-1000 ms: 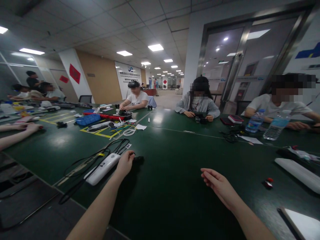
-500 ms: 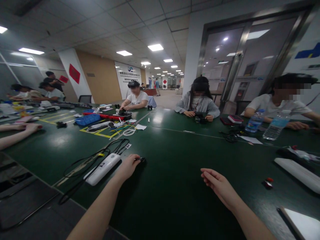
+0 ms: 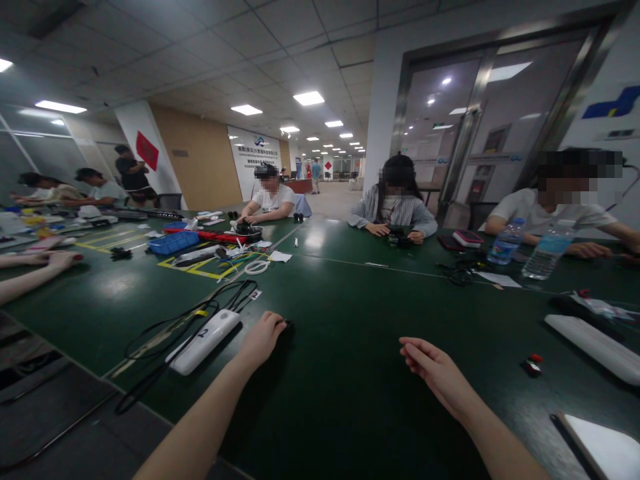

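"How's the right hand (image 3: 433,367) posed?"

"Fingers loosely half-curled, thumb close to them, nothing visible in its hold."

"And the left hand (image 3: 260,339)?"

"Back upward, fingertips bunched at a small black object (image 3: 289,323) on the green table (image 3: 340,400). They mostly hide it, so I can't tell whether it's gripped."

"Any writing?"

"A black '2' on the white power strip (image 3: 205,343) beside that hand, another '2' on the cable tag (image 3: 255,295) beyond. Far off, the wall sign (image 3: 255,155) carries Chinese characters, mostly too small to read."
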`<action>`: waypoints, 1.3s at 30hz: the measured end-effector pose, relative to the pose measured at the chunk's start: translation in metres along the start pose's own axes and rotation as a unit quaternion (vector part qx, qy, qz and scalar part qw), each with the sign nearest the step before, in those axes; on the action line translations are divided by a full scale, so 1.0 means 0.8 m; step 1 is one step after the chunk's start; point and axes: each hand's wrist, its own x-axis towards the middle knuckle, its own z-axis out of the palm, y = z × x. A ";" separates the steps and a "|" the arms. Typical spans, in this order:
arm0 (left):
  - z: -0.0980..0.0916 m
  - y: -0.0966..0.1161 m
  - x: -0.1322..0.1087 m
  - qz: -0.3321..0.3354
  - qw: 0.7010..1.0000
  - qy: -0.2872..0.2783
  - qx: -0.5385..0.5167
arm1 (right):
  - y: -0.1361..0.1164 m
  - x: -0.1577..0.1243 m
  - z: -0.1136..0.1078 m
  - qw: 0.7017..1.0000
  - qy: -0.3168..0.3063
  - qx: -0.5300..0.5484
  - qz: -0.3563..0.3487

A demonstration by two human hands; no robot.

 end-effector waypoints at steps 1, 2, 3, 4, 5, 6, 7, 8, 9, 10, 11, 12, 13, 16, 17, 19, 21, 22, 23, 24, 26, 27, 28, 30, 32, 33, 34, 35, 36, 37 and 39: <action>0.000 0.001 0.000 0.000 1.000 -0.001 0.002 | -0.001 0.000 0.000 1.000 0.000 0.000 -0.001; 0.000 0.001 0.000 0.002 1.000 0.000 0.003 | -0.001 -0.001 0.001 1.000 0.001 0.000 -0.001; 0.000 0.001 0.000 0.005 1.000 0.001 0.004 | -0.002 -0.001 0.002 1.000 0.002 0.000 -0.002; 0.000 0.000 0.000 0.009 1.000 0.002 0.005 | -0.002 -0.001 0.002 1.000 0.002 0.000 -0.001; 0.001 0.000 0.000 0.014 1.000 0.003 0.005 | -0.003 -0.002 0.003 1.000 0.003 0.000 -0.001; 0.001 -0.001 0.000 0.020 1.000 0.003 0.004 | -0.003 -0.002 0.003 1.000 0.004 0.000 -0.001; 0.002 -0.002 -0.001 0.026 1.000 0.002 0.003 | -0.003 -0.002 0.003 1.000 0.005 0.000 -0.002; 0.002 -0.002 -0.001 0.030 1.000 0.001 0.003 | -0.003 -0.002 0.004 1.000 0.005 -0.001 -0.005; 0.002 -0.002 -0.001 0.033 0.999 0.000 0.004 | -0.003 -0.002 0.004 1.000 0.005 -0.002 -0.007; 0.001 -0.002 -0.002 0.035 0.999 -0.001 0.007 | -0.003 -0.002 0.004 1.000 0.006 -0.003 -0.008; 0.000 -0.001 -0.003 0.037 0.999 -0.003 0.010 | -0.003 -0.002 0.004 1.000 0.007 -0.003 -0.008; -0.001 0.001 -0.004 0.040 0.999 -0.005 0.013 | -0.003 -0.001 0.003 1.000 0.006 -0.003 -0.006; -0.003 0.003 -0.005 0.044 0.999 -0.009 0.015 | -0.002 -0.001 0.003 1.000 0.006 -0.002 -0.005; -0.011 0.009 -0.009 0.056 0.998 -0.027 0.017 | -0.002 -0.001 0.001 1.000 0.001 0.002 0.001; -0.014 0.011 -0.010 0.058 0.998 -0.032 0.016 | -0.002 -0.001 0.000 1.000 -0.001 0.002 0.003; -0.018 0.014 -0.012 0.061 0.997 -0.040 0.014 | -0.001 -0.001 0.000 1.000 -0.001 0.002 0.005; -0.020 0.014 -0.014 0.068 0.997 -0.045 0.013 | -0.001 -0.001 0.000 1.000 0.000 0.001 0.003; -0.021 0.014 -0.014 0.072 0.996 -0.049 0.010 | -0.001 -0.001 0.000 1.000 0.000 0.000 0.001; -0.022 0.013 -0.015 0.074 0.996 -0.053 0.006 | -0.001 0.000 -0.001 1.000 0.000 0.000 0.001; -0.022 0.012 -0.016 0.076 0.996 -0.055 0.001 | -0.001 0.000 -0.001 1.000 0.000 0.000 0.001; -0.023 0.010 -0.017 0.073 0.996 -0.055 -0.010 | 0.000 0.000 -0.001 1.000 -0.001 0.003 0.001; -0.023 0.009 -0.017 0.069 0.996 -0.054 -0.014 | 0.000 0.000 -0.001 1.000 -0.001 0.003 0.001; -0.023 0.009 -0.018 0.067 0.996 -0.053 -0.017 | 0.001 0.000 -0.002 1.000 -0.001 0.003 -0.001; -0.023 0.009 -0.018 0.068 0.996 -0.048 -0.023 | 0.002 0.001 -0.002 1.000 -0.003 0.003 -0.002; -0.024 0.010 -0.019 0.077 0.996 -0.045 -0.024 | 0.004 0.003 -0.003 1.000 -0.008 0.004 -0.005; -0.024 0.011 -0.019 0.082 0.995 -0.043 -0.024 | 0.005 0.004 -0.004 1.000 -0.011 0.004 -0.005; -0.024 0.012 -0.020 0.084 0.995 -0.043 -0.023 | 0.006 0.004 -0.004 1.000 -0.013 0.005 -0.004; -0.024 0.013 -0.020 0.082 0.995 -0.044 -0.021 | 0.007 0.005 -0.004 1.000 -0.014 0.006 -0.004; -0.024 0.015 -0.020 0.078 0.996 -0.044 -0.018 | 0.008 0.005 -0.004 1.000 -0.013 0.007 -0.004; -0.024 0.016 -0.021 0.072 0.996 -0.045 -0.016 | 0.008 0.006 -0.004 1.000 -0.012 0.007 -0.005; -0.024 0.019 -0.022 0.056 0.997 -0.044 -0.005 | 0.008 0.005 -0.003 1.000 -0.009 0.006 -0.010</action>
